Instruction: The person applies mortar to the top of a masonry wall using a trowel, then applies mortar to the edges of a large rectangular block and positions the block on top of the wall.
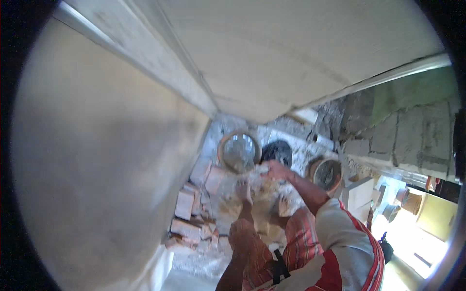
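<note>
From the head view, your right hand (274, 169) reaches down, closed around a pale lump (262, 169) just beside the water-filled round basin (239, 151); your left hand is out of sight; next, judge a steady lowering toward the sandy heap (257, 206)

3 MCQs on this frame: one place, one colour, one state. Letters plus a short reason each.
1. Where do the broken bricks lie?
A. along the plastered wall on the person's left
B. inside the round tub
C. on the sleeve

2. Main colours of the sleeve?
A. blue and black
B. grey and red
C. all green

3. What is the right hand doing?
A. resting on the knee
B. reaching out toward the round tub
C. pressed flat on the wall

A: bricks are piled at the wall's foot.
B: grey cloth, red stripes.
B: arm stretched forward, hand beside the tub.
</note>
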Motion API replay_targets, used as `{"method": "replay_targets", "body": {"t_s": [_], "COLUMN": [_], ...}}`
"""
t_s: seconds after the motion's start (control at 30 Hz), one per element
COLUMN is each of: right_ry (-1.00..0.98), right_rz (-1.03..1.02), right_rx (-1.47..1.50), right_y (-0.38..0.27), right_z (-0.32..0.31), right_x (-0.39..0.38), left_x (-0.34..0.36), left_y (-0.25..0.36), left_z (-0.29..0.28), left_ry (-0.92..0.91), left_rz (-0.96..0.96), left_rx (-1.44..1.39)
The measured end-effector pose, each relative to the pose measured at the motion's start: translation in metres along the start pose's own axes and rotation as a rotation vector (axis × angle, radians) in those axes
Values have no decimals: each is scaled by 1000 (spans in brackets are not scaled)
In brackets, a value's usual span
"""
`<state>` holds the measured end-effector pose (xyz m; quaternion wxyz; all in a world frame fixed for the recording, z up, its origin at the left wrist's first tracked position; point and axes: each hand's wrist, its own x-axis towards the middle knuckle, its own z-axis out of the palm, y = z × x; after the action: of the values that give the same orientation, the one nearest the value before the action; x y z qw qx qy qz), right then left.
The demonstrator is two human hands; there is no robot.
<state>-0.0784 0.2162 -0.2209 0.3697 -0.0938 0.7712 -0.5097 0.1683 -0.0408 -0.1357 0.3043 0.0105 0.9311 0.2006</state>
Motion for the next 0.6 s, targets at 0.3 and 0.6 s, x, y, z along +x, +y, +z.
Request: {"method": "replay_targets", "body": {"t_s": [0.3,0.6], "right_ry": [11,101], "right_rz": [175,44], "right_rx": [-56,-258], "right_y": [-265,-527], "right_z": [-85,-184], "right_x": [-140,-245], "left_x": [-15,-97], "left_y": [20,67], "left_z": [-166,-525], "left_ry": [523,1223], "left_rz": [9,339], "left_rx": [-322,-142]}}
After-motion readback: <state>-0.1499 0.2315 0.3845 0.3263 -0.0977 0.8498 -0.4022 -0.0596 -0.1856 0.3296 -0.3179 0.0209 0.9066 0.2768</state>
